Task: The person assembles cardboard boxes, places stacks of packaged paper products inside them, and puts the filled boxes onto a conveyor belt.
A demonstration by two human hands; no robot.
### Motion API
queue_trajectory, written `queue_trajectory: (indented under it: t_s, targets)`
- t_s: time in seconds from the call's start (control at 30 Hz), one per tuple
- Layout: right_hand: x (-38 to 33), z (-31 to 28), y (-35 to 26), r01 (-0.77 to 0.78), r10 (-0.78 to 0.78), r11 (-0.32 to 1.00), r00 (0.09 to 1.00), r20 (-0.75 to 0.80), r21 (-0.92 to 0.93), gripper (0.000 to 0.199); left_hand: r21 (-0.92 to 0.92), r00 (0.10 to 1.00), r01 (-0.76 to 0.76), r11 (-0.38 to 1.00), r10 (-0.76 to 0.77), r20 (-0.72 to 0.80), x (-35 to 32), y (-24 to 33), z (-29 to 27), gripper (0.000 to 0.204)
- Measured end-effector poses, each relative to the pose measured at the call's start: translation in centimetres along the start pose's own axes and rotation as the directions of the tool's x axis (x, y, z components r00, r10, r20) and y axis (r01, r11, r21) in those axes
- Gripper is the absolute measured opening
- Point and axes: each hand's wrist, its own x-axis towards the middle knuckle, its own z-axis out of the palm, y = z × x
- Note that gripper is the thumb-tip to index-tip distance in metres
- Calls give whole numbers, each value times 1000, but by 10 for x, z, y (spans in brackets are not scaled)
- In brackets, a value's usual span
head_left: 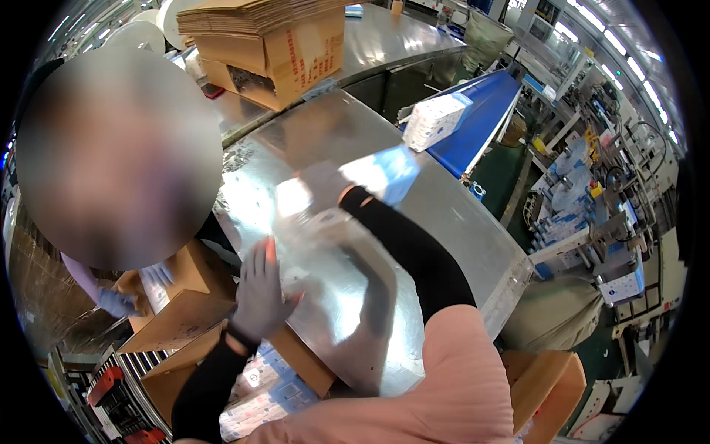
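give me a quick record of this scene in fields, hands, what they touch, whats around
place: packing line with a shiny metal table
left hand: gloved, open, flat at the table's near edge
right hand: gloved, blurred, reaching out over the table toward a blue and white pack; contact cannot be told
below left hand: open cardboard box with packs inside
conveyor: blue belt carrying a white pack
far end: stack of flat cardboard
other person: gloved hand at another box, at left
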Motion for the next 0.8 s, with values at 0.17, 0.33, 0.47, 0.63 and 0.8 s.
queue_trajectory:
  t_s: [0.17,0.33,0.47,0.63,0.8]
  targets:
    - [-11,-50,28,17,-8,998,990,-143,64,55,275,850,-51,960,-103,517,74,-19,61,113]
    - [-85,-80,214,-499,482,662,855,-193,-559,58,175,949,-127,976,68,308,71,-12,85,94]
    - [-66,-38,206,-495,534,741,844,-49,-454,52,202,932,-156,967,77,354,84,-1,81,88]
    - [-26,-19,89,-527,534,845,841,84,-90,87,206,933,-125,971,44,357,68,-17,85,87]
    - [-155,-26,35,-643,643,766,765,32,-12,108,248,950,-249,936,186,250,38,-7,83,75]
